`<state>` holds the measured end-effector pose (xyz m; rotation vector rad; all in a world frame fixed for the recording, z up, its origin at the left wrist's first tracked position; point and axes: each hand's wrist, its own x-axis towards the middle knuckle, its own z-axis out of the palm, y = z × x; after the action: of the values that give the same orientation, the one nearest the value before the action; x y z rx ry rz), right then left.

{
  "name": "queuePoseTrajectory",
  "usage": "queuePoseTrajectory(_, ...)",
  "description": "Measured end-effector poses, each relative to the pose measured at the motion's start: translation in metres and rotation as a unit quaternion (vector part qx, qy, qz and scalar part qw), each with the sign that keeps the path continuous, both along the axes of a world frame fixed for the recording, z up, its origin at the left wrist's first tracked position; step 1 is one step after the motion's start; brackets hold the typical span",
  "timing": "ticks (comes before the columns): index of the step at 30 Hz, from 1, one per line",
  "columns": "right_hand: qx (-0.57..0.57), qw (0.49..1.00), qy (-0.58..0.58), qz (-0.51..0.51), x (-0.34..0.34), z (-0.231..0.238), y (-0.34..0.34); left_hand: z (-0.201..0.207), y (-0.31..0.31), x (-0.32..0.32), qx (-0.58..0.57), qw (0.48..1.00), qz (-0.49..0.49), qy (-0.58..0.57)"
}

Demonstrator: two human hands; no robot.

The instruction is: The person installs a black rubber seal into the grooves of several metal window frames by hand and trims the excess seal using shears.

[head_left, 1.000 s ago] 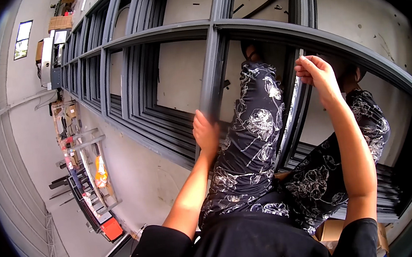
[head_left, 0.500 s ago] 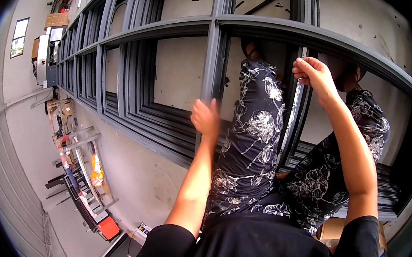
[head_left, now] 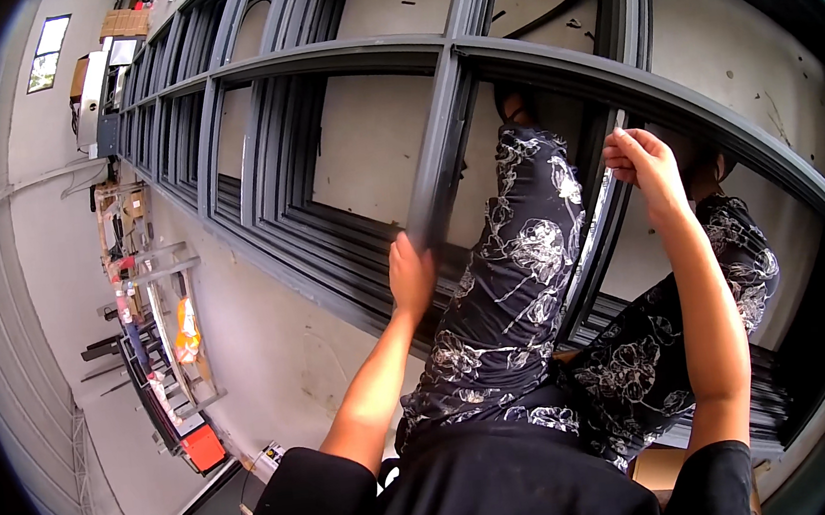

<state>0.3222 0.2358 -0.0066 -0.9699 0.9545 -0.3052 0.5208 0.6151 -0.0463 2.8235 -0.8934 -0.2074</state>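
Observation:
A stack of dark grey metal frames [head_left: 336, 52], divided into panes by bars, lies in front of me, and my legs in flowered trousers stand within its openings. My left hand [head_left: 411, 276] is at the near end of one grey bar [head_left: 438, 144], smeared by motion; whether it grips the bar is unclear. My right hand [head_left: 646, 168] is closed in a pinch by another bar [head_left: 598, 223], which has a pale, shiny edge. Anything between those fingertips is too small or hidden to make out.
Dark flexible strips [head_left: 563, 15] lie on the floor inside a far pane. To the left stand a rack with an orange bag [head_left: 186, 332], a red box [head_left: 203, 447] and a dark flat panel [head_left: 220, 514]. A cardboard box [head_left: 659, 468] is near my right side.
My left hand has slid along the bar toward my body. My right hand stays pinched near the same bar, and the whole view has shifted slightly.

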Motion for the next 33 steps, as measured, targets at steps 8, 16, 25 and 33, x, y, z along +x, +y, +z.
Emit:
queuePoseTrajectory(8, -0.006, 1.0, -0.001, -0.006, 0.0, -0.001, -0.009, 0.002, 0.1, -0.032, 0.025, 1.0, -0.012, 0.013)
queuePoseTrajectory(16, -0.012, 1.0, 0.003, 0.02, -0.001, -0.011, -0.003, -0.011, 0.012, 0.005, -0.007, 1.0, -0.012, -0.014)
queuePoseTrajectory(25, -0.018, 0.999, 0.039, 0.017, 0.005, -0.009, 0.0, -0.02, -0.192, 0.081, 0.02, 0.999, 0.018, -0.023)
queuePoseTrajectory(33, -0.037, 0.997, 0.032, 0.067, 0.012, -0.009, -0.002, -0.015, -0.211, 0.068, 0.121, 0.964, -0.058, -0.23)
